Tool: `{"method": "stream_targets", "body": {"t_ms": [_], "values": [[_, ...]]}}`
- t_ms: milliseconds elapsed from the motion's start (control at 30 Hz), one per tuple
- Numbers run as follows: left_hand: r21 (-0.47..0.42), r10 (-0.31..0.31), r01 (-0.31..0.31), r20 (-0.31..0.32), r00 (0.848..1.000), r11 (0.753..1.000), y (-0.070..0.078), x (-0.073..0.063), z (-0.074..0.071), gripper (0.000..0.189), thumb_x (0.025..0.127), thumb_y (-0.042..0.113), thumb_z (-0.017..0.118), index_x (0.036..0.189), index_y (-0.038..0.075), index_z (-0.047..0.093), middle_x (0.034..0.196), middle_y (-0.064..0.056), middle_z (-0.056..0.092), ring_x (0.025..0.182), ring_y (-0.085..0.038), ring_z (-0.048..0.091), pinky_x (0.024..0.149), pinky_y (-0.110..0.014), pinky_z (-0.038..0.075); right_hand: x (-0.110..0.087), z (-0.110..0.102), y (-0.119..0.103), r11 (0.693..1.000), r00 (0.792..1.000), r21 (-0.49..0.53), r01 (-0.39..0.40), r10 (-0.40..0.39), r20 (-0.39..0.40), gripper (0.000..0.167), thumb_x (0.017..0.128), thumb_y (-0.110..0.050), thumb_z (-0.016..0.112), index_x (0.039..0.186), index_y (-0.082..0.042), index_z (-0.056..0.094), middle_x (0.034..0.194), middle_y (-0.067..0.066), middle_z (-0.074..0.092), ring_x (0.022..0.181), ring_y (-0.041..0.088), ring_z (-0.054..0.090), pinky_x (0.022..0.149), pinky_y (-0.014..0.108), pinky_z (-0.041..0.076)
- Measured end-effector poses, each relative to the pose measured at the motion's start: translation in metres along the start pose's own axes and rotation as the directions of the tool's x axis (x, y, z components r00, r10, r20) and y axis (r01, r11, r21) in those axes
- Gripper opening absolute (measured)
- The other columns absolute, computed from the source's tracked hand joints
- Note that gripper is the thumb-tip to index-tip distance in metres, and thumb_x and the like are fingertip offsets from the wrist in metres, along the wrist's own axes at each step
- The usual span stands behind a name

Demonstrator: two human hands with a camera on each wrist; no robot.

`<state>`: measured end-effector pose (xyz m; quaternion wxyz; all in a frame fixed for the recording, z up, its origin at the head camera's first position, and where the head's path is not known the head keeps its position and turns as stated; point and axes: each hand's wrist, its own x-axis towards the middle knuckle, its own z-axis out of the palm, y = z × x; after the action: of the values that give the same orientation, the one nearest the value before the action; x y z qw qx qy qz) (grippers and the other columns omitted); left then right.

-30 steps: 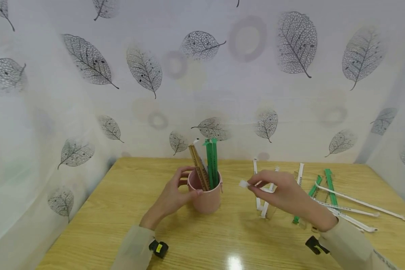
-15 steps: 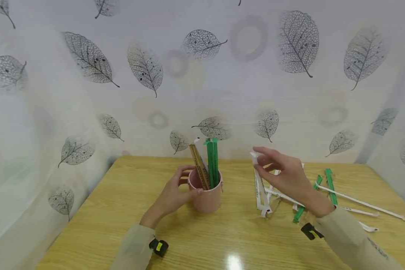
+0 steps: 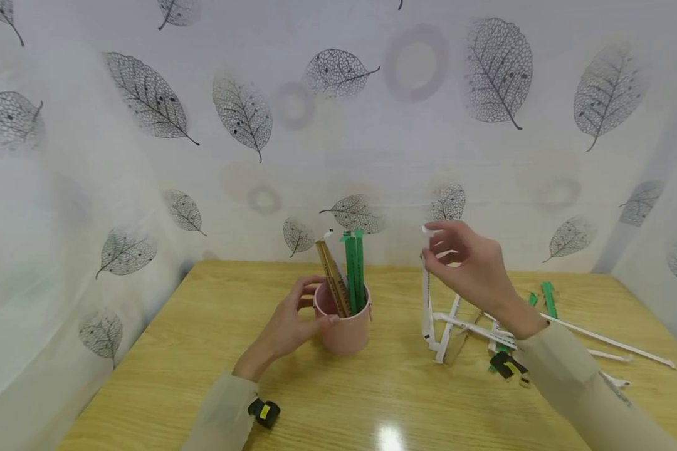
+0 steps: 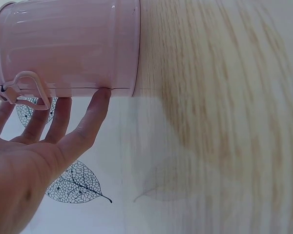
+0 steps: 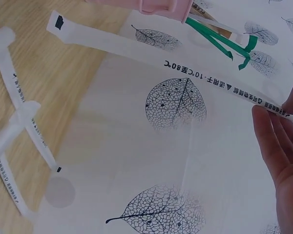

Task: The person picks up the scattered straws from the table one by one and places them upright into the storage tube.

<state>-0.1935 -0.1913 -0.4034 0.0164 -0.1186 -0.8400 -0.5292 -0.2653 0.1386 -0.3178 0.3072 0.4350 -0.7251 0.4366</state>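
My left hand (image 3: 288, 329) holds a small pink bucket (image 3: 345, 336) by its side, thumb near the front rim and fingers round the far side. In the left wrist view, fingertips touch the bucket wall (image 4: 73, 48) beside a handle loop. Inside it stand green-wrapped straws (image 3: 355, 272), brown-wrapped straws (image 3: 333, 275) and a white one, tops leaning out. To the bucket's right, my right hand (image 3: 476, 269) pinches a white paper-wrapped straw (image 3: 426, 300) near its top end. That straw hangs nearly upright; in the right wrist view, printing runs along its wrapper (image 5: 151, 62).
Several loose wrapped straws lie crossed on the wooden table (image 3: 203, 338) under and beyond the right forearm, white ones (image 3: 609, 341) and green ones (image 3: 550, 300) among them. A leaf-patterned cloth (image 3: 383, 156) rises behind the table and along both sides.
My right hand has risen and moved toward the back, lifting the white straw from lying over the others to hanging nearly upright. The left hand and bucket have stayed in place.
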Motion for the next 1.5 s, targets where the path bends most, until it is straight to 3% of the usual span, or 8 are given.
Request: {"method": "stream_targets", "body": {"t_ms": [133,500,633,800,933,1033,1200,1500], "values": [[0.008,-0.001,0.001,-0.002,1.0,1.0,-0.001,0.001,0.0,0.071,0.088,0.035,0.079,0.148,0.033,0.041,0.147,-0.01,0.053,0.131,-0.037,0.056,0.106,-0.055,0.052,0.015,0.005,-0.001,1.0,1.0,0.014,0.019,-0.019,-0.022,0.047,0.077,0.019,0.071,0.121,0.004,0.064,0.086,0.013,0.076,0.079,-0.003,0.07,0.066,0.014,0.06],[0.009,-0.011,0.011,0.0,1.0,1.0,-0.002,0.0,0.0,0.071,0.088,0.035,0.08,0.147,0.033,0.042,0.147,-0.01,0.053,0.131,-0.037,0.057,0.106,-0.057,0.052,0.053,0.015,-0.011,0.994,0.995,-0.03,0.101,-0.101,-0.016,0.046,0.08,0.01,0.076,0.124,0.002,0.062,0.092,0.015,0.075,0.074,0.024,0.076,0.068,0.018,0.061],[0.007,-0.001,0.001,-0.001,1.0,1.0,-0.001,0.001,0.0,0.071,0.088,0.035,0.08,0.148,0.032,0.042,0.147,-0.011,0.054,0.131,-0.037,0.057,0.106,-0.057,0.051,0.067,0.016,-0.017,0.989,0.99,-0.043,0.14,-0.141,-0.022,0.044,0.083,0.007,0.076,0.124,0.003,0.061,0.094,0.017,0.074,0.076,0.021,0.076,0.069,0.02,0.062],[0.017,-0.001,0.001,-0.004,1.0,1.0,-0.002,0.001,-0.001,0.071,0.088,0.035,0.08,0.148,0.033,0.041,0.147,-0.011,0.053,0.131,-0.038,0.057,0.105,-0.056,0.052,0.078,0.02,-0.026,0.99,0.986,0.024,0.141,-0.138,-0.094,0.044,0.082,0.01,0.075,0.124,0.006,0.061,0.094,0.019,0.074,0.081,0.002,0.073,0.069,0.02,0.062],[0.021,-0.011,0.011,-0.004,1.0,1.0,-0.002,0.001,0.0,0.072,0.088,0.035,0.08,0.148,0.033,0.041,0.148,-0.011,0.053,0.132,-0.038,0.057,0.106,-0.058,0.052,0.081,0.028,-0.031,0.984,0.98,0.101,0.145,-0.129,-0.149,0.044,0.081,0.012,0.074,0.123,0.009,0.06,0.095,0.023,0.073,0.084,-0.005,0.07,0.069,0.021,0.063],[0.02,-0.015,0.015,-0.003,1.0,1.0,-0.002,0.001,0.0,0.072,0.088,0.035,0.08,0.148,0.033,0.041,0.147,-0.011,0.053,0.132,-0.038,0.056,0.106,-0.058,0.051,0.081,0.035,-0.034,0.98,0.978,0.12,0.156,-0.137,-0.159,0.044,0.081,0.013,0.074,0.122,0.009,0.06,0.095,0.024,0.073,0.081,0.005,0.074,0.068,0.021,0.063],[0.005,-0.008,0.008,-0.001,1.0,1.0,-0.004,0.001,0.001,0.071,0.088,0.034,0.08,0.148,0.032,0.041,0.147,-0.011,0.053,0.131,-0.037,0.057,0.107,-0.057,0.051,0.079,0.046,-0.034,0.978,0.978,0.104,0.184,-0.17,-0.124,0.042,0.083,0.011,0.074,0.122,0.009,0.059,0.095,0.024,0.073,0.076,0.027,0.077,0.069,0.019,0.062],[0.001,0.008,-0.008,-0.003,1.0,1.0,-0.004,0.001,0.0,0.069,0.089,0.035,0.079,0.147,0.033,0.042,0.145,-0.01,0.055,0.13,-0.036,0.058,0.107,-0.057,0.051,0.065,0.063,-0.029,0.974,0.977,0.094,0.208,-0.203,-0.062,0.042,0.083,0.012,0.074,0.122,0.008,0.06,0.093,0.02,0.073,0.076,0.027,0.077,0.069,0.021,0.063]]}}
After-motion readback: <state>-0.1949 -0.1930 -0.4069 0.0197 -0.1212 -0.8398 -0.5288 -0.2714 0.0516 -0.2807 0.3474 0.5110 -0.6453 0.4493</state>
